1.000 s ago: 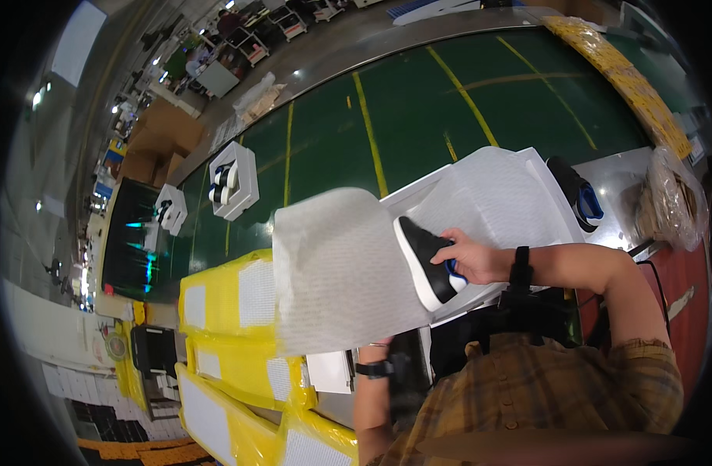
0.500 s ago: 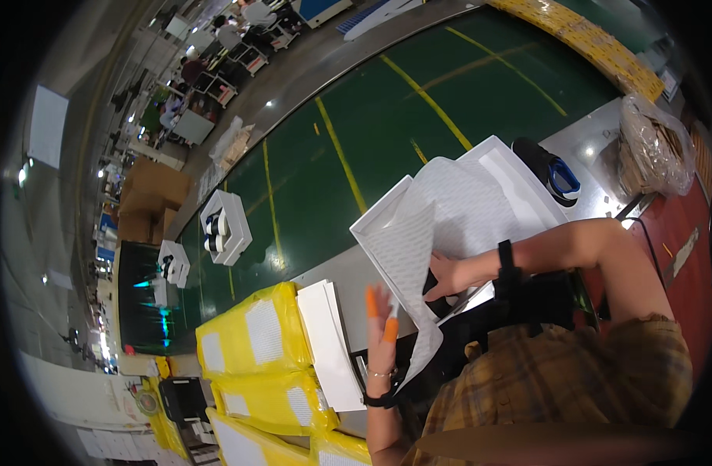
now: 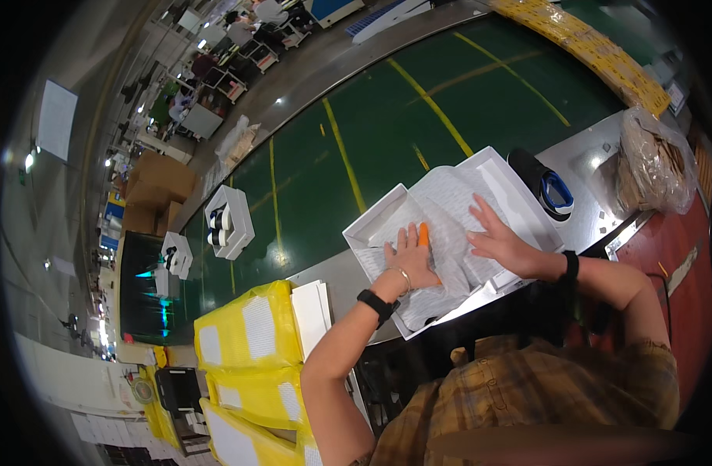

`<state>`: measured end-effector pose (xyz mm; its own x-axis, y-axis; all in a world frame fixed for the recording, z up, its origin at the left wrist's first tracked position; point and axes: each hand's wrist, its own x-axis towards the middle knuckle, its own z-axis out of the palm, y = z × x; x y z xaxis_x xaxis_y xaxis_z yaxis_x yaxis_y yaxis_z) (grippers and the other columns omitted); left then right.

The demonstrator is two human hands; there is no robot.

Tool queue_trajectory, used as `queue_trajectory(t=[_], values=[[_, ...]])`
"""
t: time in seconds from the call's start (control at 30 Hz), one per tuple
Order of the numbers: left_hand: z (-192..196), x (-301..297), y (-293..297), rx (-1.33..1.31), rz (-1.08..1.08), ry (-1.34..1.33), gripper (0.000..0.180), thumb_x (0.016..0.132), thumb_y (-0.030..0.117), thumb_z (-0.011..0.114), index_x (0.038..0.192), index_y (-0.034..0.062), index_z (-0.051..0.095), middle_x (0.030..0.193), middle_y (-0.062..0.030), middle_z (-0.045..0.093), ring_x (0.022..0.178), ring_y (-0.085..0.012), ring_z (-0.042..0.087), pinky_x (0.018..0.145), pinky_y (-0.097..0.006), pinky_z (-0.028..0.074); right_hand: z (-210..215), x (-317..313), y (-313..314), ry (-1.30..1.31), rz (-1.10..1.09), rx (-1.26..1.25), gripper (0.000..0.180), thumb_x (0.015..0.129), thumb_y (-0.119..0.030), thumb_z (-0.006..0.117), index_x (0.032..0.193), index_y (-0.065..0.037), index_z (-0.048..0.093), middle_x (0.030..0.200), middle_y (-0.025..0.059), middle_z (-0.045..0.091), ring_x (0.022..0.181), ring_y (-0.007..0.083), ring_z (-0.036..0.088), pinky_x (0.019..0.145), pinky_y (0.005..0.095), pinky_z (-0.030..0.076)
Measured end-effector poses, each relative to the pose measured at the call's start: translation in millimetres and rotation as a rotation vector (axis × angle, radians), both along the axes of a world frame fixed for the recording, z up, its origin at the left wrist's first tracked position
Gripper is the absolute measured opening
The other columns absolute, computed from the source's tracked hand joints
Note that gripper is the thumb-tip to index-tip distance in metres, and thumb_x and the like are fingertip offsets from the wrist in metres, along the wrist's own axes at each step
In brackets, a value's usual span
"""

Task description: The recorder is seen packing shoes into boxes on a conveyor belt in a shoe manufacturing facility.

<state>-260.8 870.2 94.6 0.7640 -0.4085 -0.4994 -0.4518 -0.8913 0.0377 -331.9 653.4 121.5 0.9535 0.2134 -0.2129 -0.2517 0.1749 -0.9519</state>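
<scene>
An open white shoebox [image 3: 374, 217] sits tilted across the table edge in front of me, lined with thin printed tissue paper [image 3: 448, 194]. Flat on the paper over the box's left part lies my left hand [image 3: 415, 260], fingers outstretched, with orange covers on a finger and the thumb. My right hand [image 3: 505, 242], fingers spread, is over the paper at the box's right part; I cannot tell whether it touches. Whatever lies under the paper is mostly hidden. Just beyond the box's right side rests a dark shoe [image 3: 544, 183] with a blue lining.
A green conveyor belt [image 3: 387, 132] with yellow lines runs behind the box. Two smaller open boxes with shoes, one a white box [image 3: 233, 225], stand on it at left. Yellow-wrapped packs [image 3: 255, 326] and white sheets [image 3: 312, 311] lie left; a plastic bag [image 3: 657, 159] sits at right.
My left hand has come from beside the box onto the tissue paper. The raised paper flap is now folded down inside. My right hand has left the box's near edge and moved right.
</scene>
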Motion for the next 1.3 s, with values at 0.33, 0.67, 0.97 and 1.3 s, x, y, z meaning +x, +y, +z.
queue_trajectory(t=[0.33,0.67,0.97,1.3], values=[[19.5,42.9,15.9,0.082,-0.101,0.156,0.105,0.067,0.063,0.073,0.149,0.0085,0.037,0.155,-0.0239,0.028,0.140,-0.0385,0.034,0.111,-0.061,0.022,3.0,-10.0,17.4,-1.297,0.453,-1.009,0.044,0.082,-0.045,0.069,0.112,-0.014,0.068,0.122,0.0171,0.057,0.132,0.0456,0.039,0.114,0.0614,0.020],[-17.8,63.3,67.8,-0.143,-0.029,-0.023,0.040,0.092,0.040,0.057,0.125,0.0192,0.065,0.100,-0.0136,0.072,0.096,-0.0303,0.068,0.094,-0.042,0.042,-19.8,5.1,38.2,-1.265,0.571,-1.219,0.044,0.083,-0.053,0.061,0.084,-0.010,0.073,0.078,0.0095,0.063,0.095,0.0347,0.056,0.116,0.0577,0.019],[-10.3,57.9,61.1,-0.022,-0.120,-0.325,0.016,0.081,0.015,0.056,0.086,0.0150,0.071,0.083,-0.0090,0.071,0.083,-0.0300,0.068,0.082,-0.041,0.045,-12.1,2.7,39.4,-1.221,0.719,-1.371,0.043,0.088,-0.053,0.056,0.081,-0.013,0.072,0.080,0.0066,0.063,0.092,0.0295,0.057,0.114,0.0537,0.023],[62.9,10.6,37.9,-0.652,-0.135,-0.330,0.023,0.074,0.018,0.076,0.086,0.0016,0.065,0.098,-0.0137,0.066,0.096,-0.0330,0.061,0.084,-0.040,0.047,12.4,10.0,-25.6,-1.261,0.284,-0.871,0.025,0.076,-0.026,0.072,0.098,-0.014,0.072,0.116,0.0094,0.061,0.105,0.0295,0.055,0.100,0.0489,0.039]])
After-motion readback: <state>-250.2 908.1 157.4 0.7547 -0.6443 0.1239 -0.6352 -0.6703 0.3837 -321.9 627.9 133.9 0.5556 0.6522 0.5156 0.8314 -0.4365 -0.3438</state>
